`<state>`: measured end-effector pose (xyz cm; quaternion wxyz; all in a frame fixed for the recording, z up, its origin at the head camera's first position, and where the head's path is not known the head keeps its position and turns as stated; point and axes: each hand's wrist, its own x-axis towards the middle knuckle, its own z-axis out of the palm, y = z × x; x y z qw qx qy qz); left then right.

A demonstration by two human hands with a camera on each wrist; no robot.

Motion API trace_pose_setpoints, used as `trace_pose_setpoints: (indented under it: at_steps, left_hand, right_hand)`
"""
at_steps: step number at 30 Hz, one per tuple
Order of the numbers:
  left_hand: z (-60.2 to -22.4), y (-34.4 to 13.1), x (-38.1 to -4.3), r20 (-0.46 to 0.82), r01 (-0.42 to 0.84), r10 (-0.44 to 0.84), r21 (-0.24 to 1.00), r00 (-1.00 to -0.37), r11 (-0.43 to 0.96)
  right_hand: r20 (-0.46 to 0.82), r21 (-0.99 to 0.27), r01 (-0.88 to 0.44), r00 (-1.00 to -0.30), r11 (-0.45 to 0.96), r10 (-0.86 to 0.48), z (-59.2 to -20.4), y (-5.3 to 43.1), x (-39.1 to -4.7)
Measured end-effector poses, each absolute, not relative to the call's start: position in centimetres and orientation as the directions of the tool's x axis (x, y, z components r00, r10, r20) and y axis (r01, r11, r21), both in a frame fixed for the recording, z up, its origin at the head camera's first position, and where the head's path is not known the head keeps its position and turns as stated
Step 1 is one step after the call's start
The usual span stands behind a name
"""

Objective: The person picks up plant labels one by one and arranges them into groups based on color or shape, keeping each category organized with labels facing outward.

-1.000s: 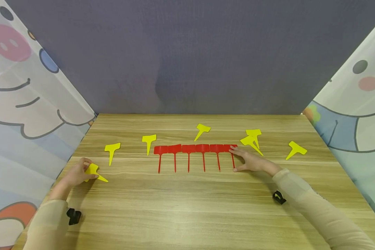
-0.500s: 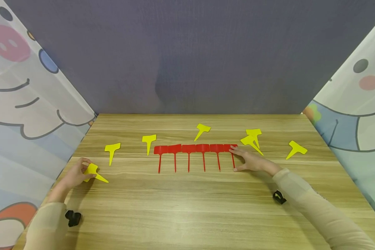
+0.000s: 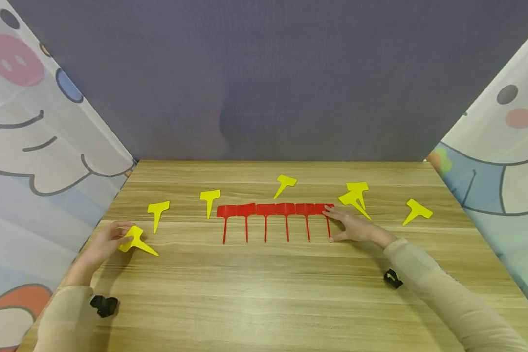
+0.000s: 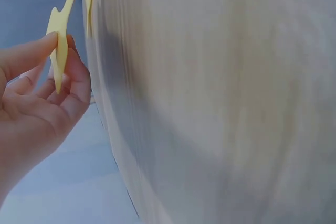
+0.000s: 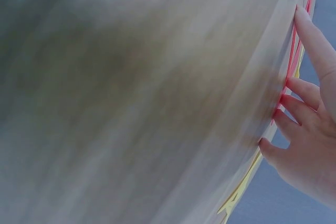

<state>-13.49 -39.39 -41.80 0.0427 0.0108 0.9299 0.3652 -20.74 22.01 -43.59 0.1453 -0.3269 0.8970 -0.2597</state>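
Note:
My left hand pinches a yellow T-shaped plant label between thumb and fingers near the table's left edge. Its pointed stem slants down to the right in the head view. In the left wrist view, the held label shows nearly edge-on, tilted above the tabletop. A row of red T-shaped plant labels lies side by side in the middle, stems toward me. With fingers spread, my right hand touches the rightmost red label, fingertips on its head and thumb by the stem tip.
Other yellow labels lie around the row: one at left, one left of the row, one behind it, an overlapping pair and one at right. A grey wall closes the wooden table's far side.
The left hand has raised its yellow label a little and turned it, and the thumb now lies across the label's head. The right hand and the red row have not moved.

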Motion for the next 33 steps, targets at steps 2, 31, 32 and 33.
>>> trace_pose_setpoints:
  at_steps: [2,31,32,33]
  left_hand:
    - [-41.6,-39.3,-13.6,-0.095,-0.026,0.055,0.686,-0.994,0.727]
    - [-40.8,-33.7,-15.4,-0.063,0.082,0.211,0.786,-0.975,0.612]
    - [-40.8,-33.4,-15.4,-0.067,0.083,0.218,0.788,-0.974,0.610]
    - [-40.7,-33.2,-15.5,-0.071,0.085,0.228,0.788,-0.971,0.609]
  right_hand:
    - [-0.114,-0.549,-0.501,-0.748,0.669,-0.654,-43.6,21.9,-20.8]
    - [-0.058,-0.546,-0.542,-0.737,0.639,-0.674,-43.5,22.1,-20.6]
    - [-0.068,-0.544,-0.535,-0.740,0.647,-0.670,-43.5,22.0,-20.6]
    - [-0.082,-0.548,-0.521,-0.746,0.655,-0.661,-43.6,22.0,-20.7]
